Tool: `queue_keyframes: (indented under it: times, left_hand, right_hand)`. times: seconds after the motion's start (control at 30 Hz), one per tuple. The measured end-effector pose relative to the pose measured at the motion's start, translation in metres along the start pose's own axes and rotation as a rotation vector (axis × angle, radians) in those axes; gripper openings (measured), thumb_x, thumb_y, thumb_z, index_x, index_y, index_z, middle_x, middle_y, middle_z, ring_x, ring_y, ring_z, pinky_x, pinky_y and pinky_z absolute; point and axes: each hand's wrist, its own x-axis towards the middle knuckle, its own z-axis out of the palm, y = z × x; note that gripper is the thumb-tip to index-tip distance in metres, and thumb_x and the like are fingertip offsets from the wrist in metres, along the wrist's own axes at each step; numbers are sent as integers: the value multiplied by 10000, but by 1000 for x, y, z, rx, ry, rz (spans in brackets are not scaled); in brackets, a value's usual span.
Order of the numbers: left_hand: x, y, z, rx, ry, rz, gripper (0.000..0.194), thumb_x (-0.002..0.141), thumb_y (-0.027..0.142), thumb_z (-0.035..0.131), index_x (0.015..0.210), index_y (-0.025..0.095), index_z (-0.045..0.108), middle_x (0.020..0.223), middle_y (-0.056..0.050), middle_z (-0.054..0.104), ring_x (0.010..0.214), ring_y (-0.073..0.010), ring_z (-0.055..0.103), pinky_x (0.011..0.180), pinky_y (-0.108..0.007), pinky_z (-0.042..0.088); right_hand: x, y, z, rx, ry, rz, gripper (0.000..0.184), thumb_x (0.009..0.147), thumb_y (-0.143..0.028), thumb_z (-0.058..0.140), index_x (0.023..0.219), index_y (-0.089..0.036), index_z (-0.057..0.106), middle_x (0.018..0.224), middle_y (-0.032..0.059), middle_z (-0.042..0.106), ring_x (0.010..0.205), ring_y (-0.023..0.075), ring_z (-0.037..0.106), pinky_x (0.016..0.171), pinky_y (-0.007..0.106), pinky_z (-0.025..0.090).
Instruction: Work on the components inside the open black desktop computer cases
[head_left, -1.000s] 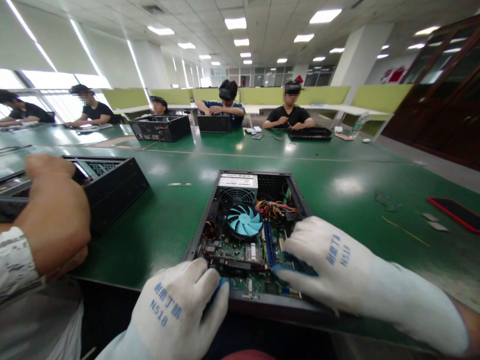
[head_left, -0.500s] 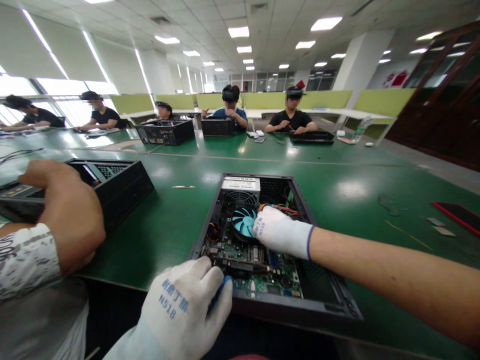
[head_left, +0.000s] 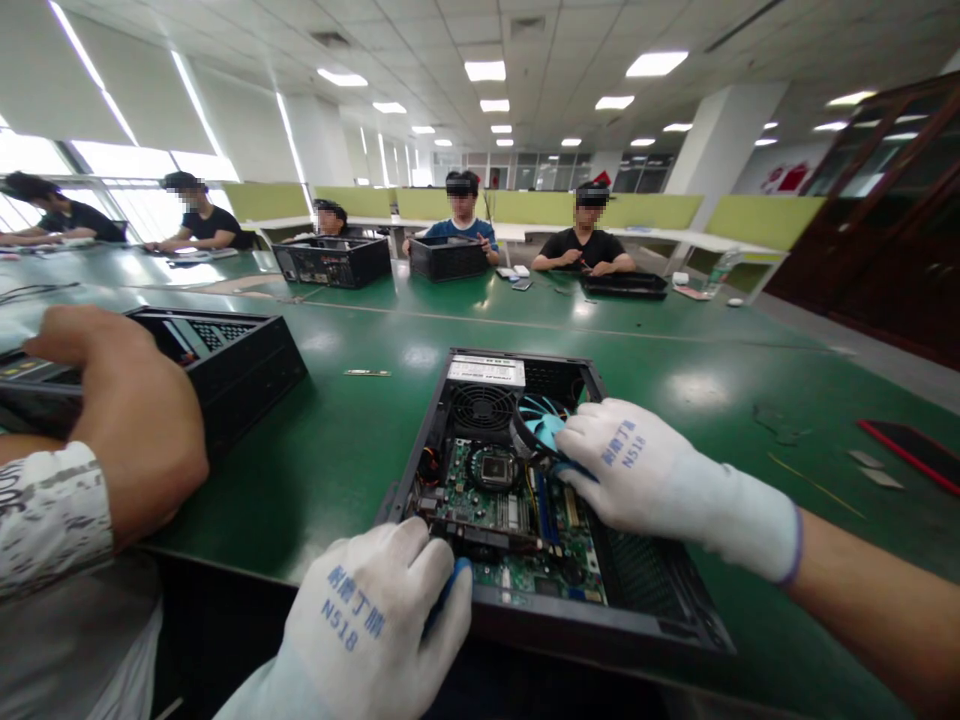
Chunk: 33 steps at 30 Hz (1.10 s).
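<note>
Now the blue-bladed fan (head_left: 541, 420) is grasped at its right side by the gloved right hand (head_left: 622, 465) and is seen tilted, just right of the frame's centre, over the far right part of the opened computer case (head_left: 570, 620). Half a second ago it was seen farther left, over the motherboard (head_left: 480, 505), with the right hand closed about its right edge; a second ago it was left untouched there. By this shift a square processor (head_left: 496, 469) has been uncovered — it was hidden in both earlier pictures — just below the power supply (head_left: 486, 372) near the centre.

The gloved left hand (head_left: 375, 600) is kept at the case's near left corner, at the bottom of the frame, as before; its fingers are curled, though whether the rim is gripped cannot be told. A memory stick (head_left: 367, 373) is left lying on the green table (head_left: 337, 450), left of centre. At the left edge, a neighbour's bare hand (head_left: 71, 335) is again held over a second case (head_left: 247, 375) (its fingertips are hard to make out) — well apart from the gloved hands.
</note>
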Motion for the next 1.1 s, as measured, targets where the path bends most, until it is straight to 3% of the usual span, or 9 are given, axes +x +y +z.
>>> queue_keyframes:
  times: [0.17, 0.57, 0.77, 0.93, 1.1]
  left_hand:
    - [0, 1, 0, 2, 12, -3, 222, 934, 284, 538, 714, 267, 514, 672, 11, 551, 561, -199, 580, 517, -358, 365]
    - [-2, 1, 0, 9, 6, -17, 224, 938, 293, 541, 717, 257, 523, 687, 8, 565, 581, -184, 577, 545, -348, 356]
    - [-1, 0, 2, 0, 16, 2, 228, 933, 291, 543, 709, 263, 511, 676, 9, 549, 573, -193, 569, 534, -360, 358]
    - [-3, -2, 3, 0, 18, 11, 211, 931, 292, 546, 723, 266, 522, 678, 8, 546, 571, -197, 569, 527, -362, 366]
    - [-2, -1, 2, 13, 17, 4, 228, 933, 299, 546, 709, 260, 521, 671, 7, 549, 567, -188, 559, 537, -354, 356]
  right_hand:
    - [9, 13, 1, -80, 36, 134, 231, 936, -333, 509, 916, -175, 676, 934, 117, 725, 914, 270, 636, 791, 375, 390]
    - [34, 33, 9, -175, -87, 281, 261, 900, -313, 497, 978, -159, 693, 1050, 165, 704, 923, 286, 643, 716, 370, 347]
    - [26, 27, 3, -124, -63, 322, 325, 994, -327, 372, 983, -157, 649, 950, 135, 716, 818, 261, 671, 647, 351, 314]
    - [25, 22, 3, -130, -136, 264, 372, 996, -265, 333, 1062, -151, 681, 1090, 172, 684, 894, 289, 661, 636, 338, 324]
    - [38, 36, 16, -7, -150, 518, 411, 1001, -331, 354, 1177, -116, 655, 1163, 216, 693, 1002, 295, 665, 747, 349, 411]
